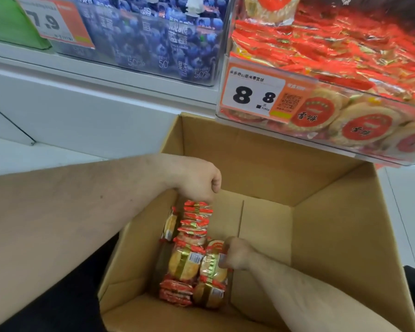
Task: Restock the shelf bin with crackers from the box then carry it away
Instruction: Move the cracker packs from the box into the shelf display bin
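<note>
Crackers are being gathered out of the cardboard box (pixel 321 236), so the step in hand looks like the pick-up half of restocking, with carrying the box away not yet due. The box stands open on the floor below the shelf bin (pixel 345 140), and what is left of its load sits low against its left wall — a few strings and stacks of cracker packs (pixel 189 262). The left hand (pixel 199 183) hangs over the far part of the box's left side, fingers curled tight, its grip closed on the top of a hanging string of red packs (pixel 195 219). The right hand (pixel 235 254) is down inside the box, near its middle, fingers curled against the right edge of a pack of round crackers; whether that grip has fully closed round the pack or only pinches its wrapper I cannot tell. Above the box's far right corner the clear shelf bin already shows many red and round packs behind its price label (pixel 254 97), reading 8.8. To the left of the bin stands another clear bin with blue pouches (pixel 153 39). The next move, as I judge it, calls for lifting both handfuls clear of the box walls and up over the bin's front lip — the hanging string may swing or catch on the box rim, so a steady rise would suit.
</note>
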Motion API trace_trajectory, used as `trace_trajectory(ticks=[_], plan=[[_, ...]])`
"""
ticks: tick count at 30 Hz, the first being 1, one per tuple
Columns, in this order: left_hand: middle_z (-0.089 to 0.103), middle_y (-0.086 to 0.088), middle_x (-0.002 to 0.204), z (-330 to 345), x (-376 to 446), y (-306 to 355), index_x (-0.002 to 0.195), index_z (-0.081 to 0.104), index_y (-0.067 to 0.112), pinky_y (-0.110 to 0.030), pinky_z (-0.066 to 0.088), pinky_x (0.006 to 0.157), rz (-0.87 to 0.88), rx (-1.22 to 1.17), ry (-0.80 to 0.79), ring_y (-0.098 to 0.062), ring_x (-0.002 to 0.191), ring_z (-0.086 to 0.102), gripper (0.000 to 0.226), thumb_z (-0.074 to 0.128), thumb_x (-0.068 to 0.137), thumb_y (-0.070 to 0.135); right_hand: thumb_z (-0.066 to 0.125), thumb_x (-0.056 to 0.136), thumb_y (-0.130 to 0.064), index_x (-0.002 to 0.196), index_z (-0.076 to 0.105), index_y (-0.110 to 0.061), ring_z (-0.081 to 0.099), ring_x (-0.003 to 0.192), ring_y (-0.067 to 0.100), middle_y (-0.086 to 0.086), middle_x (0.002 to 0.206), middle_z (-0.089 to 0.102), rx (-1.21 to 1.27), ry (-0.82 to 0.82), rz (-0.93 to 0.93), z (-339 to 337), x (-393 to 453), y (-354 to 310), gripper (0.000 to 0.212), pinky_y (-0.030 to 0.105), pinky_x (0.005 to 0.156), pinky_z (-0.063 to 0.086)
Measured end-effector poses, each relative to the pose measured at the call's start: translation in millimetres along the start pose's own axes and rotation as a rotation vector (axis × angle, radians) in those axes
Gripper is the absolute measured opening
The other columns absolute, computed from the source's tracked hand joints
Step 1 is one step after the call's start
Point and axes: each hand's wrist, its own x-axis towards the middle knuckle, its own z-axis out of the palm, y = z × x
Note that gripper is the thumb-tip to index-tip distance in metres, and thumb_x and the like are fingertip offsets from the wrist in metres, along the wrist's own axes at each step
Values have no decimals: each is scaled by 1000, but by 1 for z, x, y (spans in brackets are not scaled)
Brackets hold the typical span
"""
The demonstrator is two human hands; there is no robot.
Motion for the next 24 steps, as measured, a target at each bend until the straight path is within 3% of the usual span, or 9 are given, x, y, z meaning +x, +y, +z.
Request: trace_trajectory(ticks=[3, 5, 7, 9, 13, 16, 20, 22, 24], plan=[[55, 18, 87, 0, 1, -3, 116, 59, 25, -24, 46, 75, -15, -19, 10, -7, 83, 55, 28, 61, 89, 27, 79, 73, -31, 113, 65, -14, 65, 97, 18, 3, 109, 68, -63, 3, -24, 2, 2, 0, 45, 26, 79, 54], [55, 18, 89, 1, -2, -3, 117, 59, 26, -25, 47, 77, -21, -23, 7, -8, 85, 56, 28, 60, 89, 28, 78, 74, -25, 104, 65, -13, 63, 88, 16, 1, 101, 66, 6, -42, -50, -14, -1, 1, 34, 23, 70, 50], [57, 16, 91, 2, -5, -2, 119, 59, 25, -24, 47, 73, -24, -15, 0, -7, 83, 57, 29, 59, 90, 28, 76, 76, -18, 93, 61, -17, 58, 72, 11, 1, 89, 64, 168, -106, -71, -43, -8, 3, 23, 21, 56, 44], [62, 10, 104, 2, -8, -1, 122, 57, 24, -27, 50, 78, -29, 4, 2, -11, 90, 59, 33, 60, 90, 30, 74, 79, -14, 91, 58, -19, 54, 60, 10, 4, 82, 65, 325, -168, -88, -78, -20, 7, 20, 21, 46, 37], [54, 1, 134, 5, -11, 1, 143, 35, 22, -32, 50, 93, -67, -52, 29, -18, 110, 57, 70, 66, 85, 45, 71, 81, -5, 94, 56, -15, 58, 57, 7, 3, 78, 65, 769, -320, -247, -128, -47, 10, 23, 17, 47, 40], [54, -2, 130, 9, -11, 4, 146, 28, 19, -37, 53, 93, -91, -273, 39, -20, 107, 61, 85, 76, 79, 41, 72, 71, -9, 94, 59, -14, 61, 59, 9, 2, 77, 68, 977, -429, -453, -140, -65, -5, 27, 17, 51, 45], [66, -5, 104, 14, -12, 6, 125, 50, 17, -34, 58, 65, -80, -477, 147, -21, 87, 69, 56, 78, 78, 12, 90, 59, -22, 95, 70, -17, 66, 70, 13, 4, 88, 71, 1091, -602, -636, -134, -73, -20, 42, 20, 60, 50], [69, -4, 103, 13, -13, 5, 114, 54, 19, -34, 59, 66, -64, -510, 154, -20, 87, 70, 45, 78, 77, 7, 85, 67, -18, 106, 68, -15, 68, 81, 16, 7, 101, 70, 1153, -672, -602, -119, -64, -15, 43, 25, 69, 52], [71, -4, 102, 12, -13, 2, 101, 57, 20, -40, 61, 74, -57, -509, 160, -20, 87, 71, 34, 77, 77, 6, 74, 75, -10, 116, 62, -12, 66, 87, 18, 9, 110, 68, 1153, -672, -446, -96, -54, -8, 43, 29, 74, 51]])
